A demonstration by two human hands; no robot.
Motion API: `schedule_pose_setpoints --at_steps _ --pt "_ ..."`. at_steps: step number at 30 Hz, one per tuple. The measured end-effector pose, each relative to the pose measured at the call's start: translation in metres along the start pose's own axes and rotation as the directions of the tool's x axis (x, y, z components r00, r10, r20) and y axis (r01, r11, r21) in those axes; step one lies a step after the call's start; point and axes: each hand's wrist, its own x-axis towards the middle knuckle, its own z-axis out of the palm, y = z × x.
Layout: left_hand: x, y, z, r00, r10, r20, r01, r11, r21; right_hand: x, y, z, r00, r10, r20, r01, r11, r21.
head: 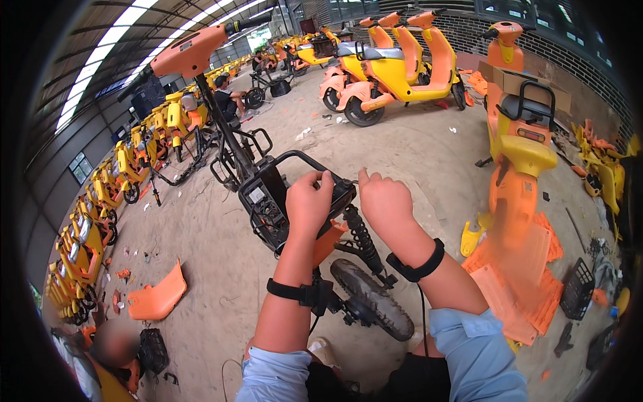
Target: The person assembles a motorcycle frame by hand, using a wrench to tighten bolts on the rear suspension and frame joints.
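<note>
A stripped electric scooter stands before me, with its black metal frame (pixel 232 133) bare and an orange handlebar cover (pixel 186 53) at the far end. Over the rear of the frame, my left hand (pixel 307 201) is curled, thumb and fingers together; whether it pinches something small cannot be seen. My right hand (pixel 386 197) is just beyond the black rear end, index finger raised and the others bent, its grip hidden. Between the arms show the coil-spring shock absorber (pixel 360 233) and the rear tire (pixel 371 299). Wiring lies exposed in the open compartment (pixel 266 201).
Yellow-and-orange scooters (pixel 402 75) stand at the back, and a long row (pixel 83 246) lines the left. An orange panel (pixel 158 294) lies on the floor at left. Orange panels (pixel 522 281) and a black plastic basket (pixel 576 289) lie at right. A person (pixel 226 98) crouches farther off.
</note>
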Motion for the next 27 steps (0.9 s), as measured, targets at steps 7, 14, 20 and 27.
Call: schedule_pose_setpoints --at_steps 7,14,20,27 --pt "0.000 -0.004 0.003 1.000 0.014 0.027 -0.015 0.999 0.038 0.000 -0.032 -0.003 0.983 0.145 0.113 -0.137 0.988 -0.073" --pt "-0.001 -0.005 0.006 0.994 0.107 0.031 -0.108 0.993 0.041 0.012 0.009 0.014 1.000 0.017 -0.027 -0.017 1.000 -0.004" --pt "0.000 -0.017 0.009 0.948 0.305 0.085 -0.312 0.946 0.088 0.025 0.019 0.045 0.964 -0.077 -0.255 0.100 0.992 0.082" --pt "0.000 -0.010 0.009 0.920 0.316 0.230 -0.345 0.933 0.099 0.029 0.021 0.070 0.931 -0.014 -0.365 0.107 0.966 0.235"
